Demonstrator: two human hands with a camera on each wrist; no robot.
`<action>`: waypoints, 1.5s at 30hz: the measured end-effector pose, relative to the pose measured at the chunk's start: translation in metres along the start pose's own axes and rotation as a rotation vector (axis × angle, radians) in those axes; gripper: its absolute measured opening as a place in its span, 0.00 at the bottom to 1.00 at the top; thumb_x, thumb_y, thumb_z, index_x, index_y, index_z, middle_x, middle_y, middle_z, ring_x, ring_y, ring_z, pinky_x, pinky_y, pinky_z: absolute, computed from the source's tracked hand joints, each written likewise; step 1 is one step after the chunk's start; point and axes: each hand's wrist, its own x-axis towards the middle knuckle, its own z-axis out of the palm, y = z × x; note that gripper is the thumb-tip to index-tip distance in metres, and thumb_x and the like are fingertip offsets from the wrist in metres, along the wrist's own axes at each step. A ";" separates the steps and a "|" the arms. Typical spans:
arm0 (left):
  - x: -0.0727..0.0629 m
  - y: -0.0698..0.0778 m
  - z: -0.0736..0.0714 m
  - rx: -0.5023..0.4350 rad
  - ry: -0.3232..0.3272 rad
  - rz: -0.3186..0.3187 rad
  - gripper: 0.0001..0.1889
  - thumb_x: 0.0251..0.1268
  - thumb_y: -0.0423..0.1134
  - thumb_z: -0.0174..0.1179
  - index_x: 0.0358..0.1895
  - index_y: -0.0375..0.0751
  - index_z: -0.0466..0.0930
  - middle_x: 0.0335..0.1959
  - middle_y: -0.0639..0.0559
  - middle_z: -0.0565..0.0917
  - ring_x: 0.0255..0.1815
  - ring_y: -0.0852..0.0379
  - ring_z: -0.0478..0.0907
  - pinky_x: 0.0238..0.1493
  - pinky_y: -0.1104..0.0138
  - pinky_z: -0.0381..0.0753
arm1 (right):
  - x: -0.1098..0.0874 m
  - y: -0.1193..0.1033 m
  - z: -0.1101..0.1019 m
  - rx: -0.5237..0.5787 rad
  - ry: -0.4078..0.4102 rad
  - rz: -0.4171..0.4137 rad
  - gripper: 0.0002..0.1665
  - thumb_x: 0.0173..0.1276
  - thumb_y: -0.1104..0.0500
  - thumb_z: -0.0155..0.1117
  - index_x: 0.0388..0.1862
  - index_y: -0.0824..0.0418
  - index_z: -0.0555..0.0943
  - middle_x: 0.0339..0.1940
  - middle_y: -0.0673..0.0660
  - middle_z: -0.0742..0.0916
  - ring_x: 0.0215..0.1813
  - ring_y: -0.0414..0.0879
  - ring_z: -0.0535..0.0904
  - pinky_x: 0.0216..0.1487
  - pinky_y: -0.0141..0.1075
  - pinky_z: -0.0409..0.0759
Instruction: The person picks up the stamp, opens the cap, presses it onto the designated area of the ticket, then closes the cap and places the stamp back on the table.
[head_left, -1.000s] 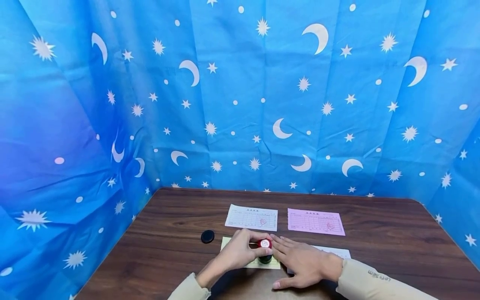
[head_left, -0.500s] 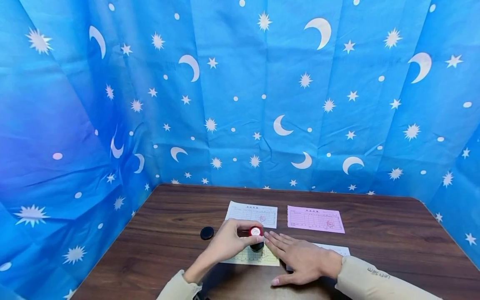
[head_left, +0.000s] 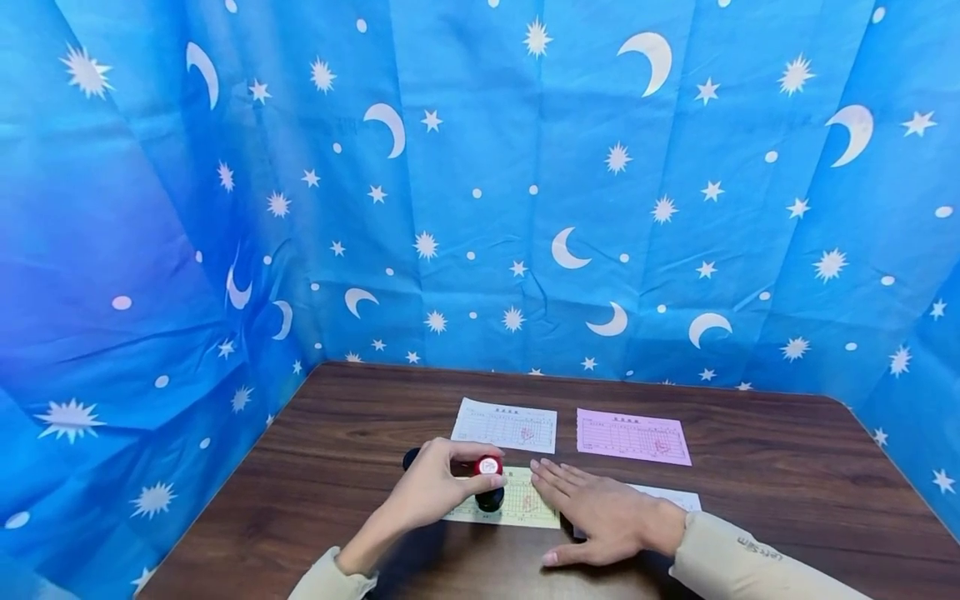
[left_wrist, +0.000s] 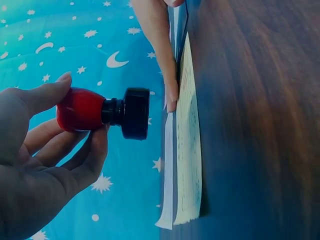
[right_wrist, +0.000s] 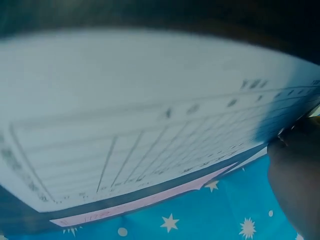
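My left hand (head_left: 435,487) pinches a hand stamp (head_left: 489,468) by its red knob, thumb on one side and fingers on the other. In the left wrist view the black base of the stamp (left_wrist: 135,114) hangs apart from the paper. Below it lies a yellow printed form (head_left: 517,510), with a red stamp mark (head_left: 527,500) on its right part. My right hand (head_left: 600,512) lies palm down with straight fingers, its fingertips at the yellow form's right edge. It partly covers a white form (head_left: 671,497), whose printed table fills much of the right wrist view.
Farther back on the brown wooden table (head_left: 765,467) lie another white form (head_left: 487,423) and a pink form (head_left: 630,435), both with red marks. A round black cap (head_left: 409,457) shows partly behind my left hand. Blue star-patterned cloth (head_left: 480,167) hangs behind the table.
My left hand has moved left with the stamp, off the right part of the yellow form, so the red mark there now shows. The right hand stays nearly where it was.
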 end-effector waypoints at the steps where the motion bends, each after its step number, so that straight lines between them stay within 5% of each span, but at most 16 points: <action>1: -0.001 0.000 -0.001 0.002 0.003 0.000 0.15 0.67 0.47 0.73 0.54 0.52 0.91 0.48 0.53 0.92 0.42 0.60 0.86 0.42 0.72 0.84 | 0.000 -0.001 0.000 0.003 0.007 0.004 0.60 0.75 0.20 0.42 0.87 0.60 0.52 0.89 0.59 0.56 0.89 0.55 0.52 0.84 0.52 0.61; 11: -0.010 -0.006 -0.004 -0.023 0.025 -0.002 0.14 0.66 0.46 0.74 0.53 0.52 0.91 0.49 0.51 0.92 0.42 0.59 0.86 0.41 0.71 0.84 | 0.003 -0.004 -0.009 0.045 0.025 0.079 0.58 0.73 0.18 0.43 0.85 0.57 0.60 0.90 0.56 0.57 0.88 0.53 0.56 0.83 0.52 0.64; 15: -0.013 -0.007 -0.004 -0.036 0.028 -0.010 0.15 0.65 0.47 0.74 0.53 0.52 0.91 0.49 0.51 0.91 0.42 0.59 0.86 0.41 0.71 0.84 | -0.002 -0.008 -0.022 0.100 0.054 0.118 0.56 0.72 0.21 0.50 0.85 0.56 0.60 0.89 0.55 0.59 0.88 0.54 0.57 0.83 0.55 0.64; 26: -0.012 -0.005 -0.003 -0.089 0.020 -0.031 0.14 0.65 0.46 0.75 0.52 0.52 0.91 0.51 0.48 0.91 0.45 0.51 0.87 0.41 0.71 0.85 | -0.054 -0.012 -0.050 0.083 0.216 0.222 0.47 0.70 0.29 0.67 0.77 0.56 0.72 0.71 0.53 0.82 0.64 0.47 0.84 0.64 0.51 0.84; 35: -0.012 -0.004 -0.005 -0.085 0.012 -0.036 0.14 0.65 0.46 0.75 0.53 0.51 0.91 0.51 0.47 0.91 0.44 0.57 0.87 0.40 0.71 0.85 | -0.106 -0.004 -0.034 -0.015 0.283 0.271 0.50 0.69 0.23 0.61 0.76 0.56 0.74 0.72 0.52 0.82 0.68 0.50 0.82 0.63 0.54 0.84; 45: -0.011 -0.007 -0.004 -0.108 -0.015 -0.033 0.17 0.65 0.48 0.74 0.54 0.48 0.90 0.50 0.47 0.91 0.41 0.59 0.85 0.39 0.71 0.85 | -0.149 0.015 -0.001 0.007 0.299 0.359 0.55 0.68 0.22 0.59 0.85 0.48 0.61 0.84 0.50 0.69 0.75 0.52 0.77 0.61 0.49 0.86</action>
